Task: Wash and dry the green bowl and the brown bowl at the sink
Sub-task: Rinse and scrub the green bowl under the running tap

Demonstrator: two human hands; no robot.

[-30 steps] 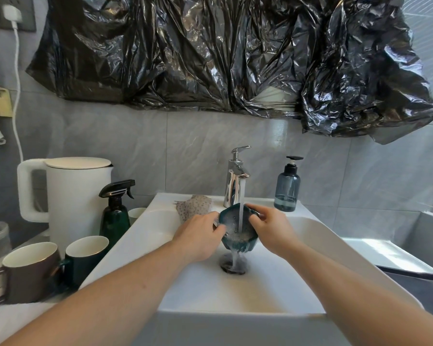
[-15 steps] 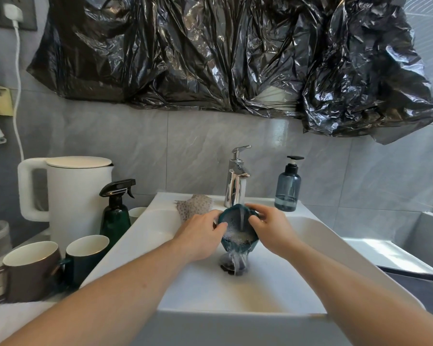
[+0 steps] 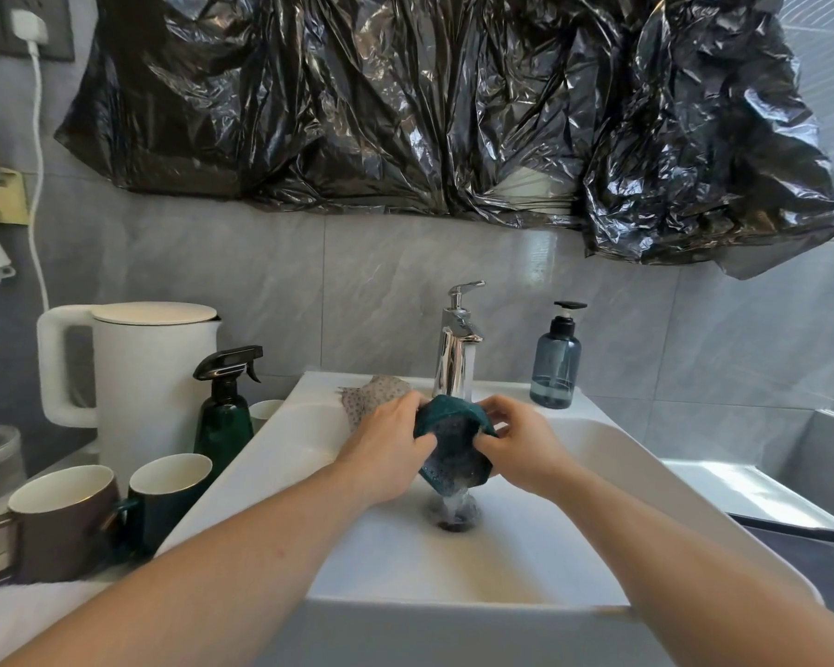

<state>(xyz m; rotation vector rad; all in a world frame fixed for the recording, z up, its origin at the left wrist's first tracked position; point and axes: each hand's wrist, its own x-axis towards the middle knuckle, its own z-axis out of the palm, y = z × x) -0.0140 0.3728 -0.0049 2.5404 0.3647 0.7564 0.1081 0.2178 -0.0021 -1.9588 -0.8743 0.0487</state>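
The green bowl (image 3: 453,440) is over the white sink (image 3: 242,483), just below the chrome faucet (image 3: 456,349), whose water is running. It is tipped steeply with its opening toward me, and water spills from its lower edge onto the drain (image 3: 453,515). My left hand (image 3: 386,445) grips the bowl's left rim. My right hand (image 3: 521,450) grips the right rim, thumb inside. A brown cup with a handle (image 3: 59,527) stands on the counter at the left, beside a green cup (image 3: 169,493).
A spotted cloth (image 3: 371,402) lies on the sink's back ledge, left of the faucet. A blue soap bottle (image 3: 555,368) stands to the faucet's right. A green spray bottle (image 3: 225,406) and a white kettle (image 3: 150,377) stand left of the sink.
Both hands have lifted the green bowl a little and tipped it further, so its opening turns more toward me and the water runs out of it.
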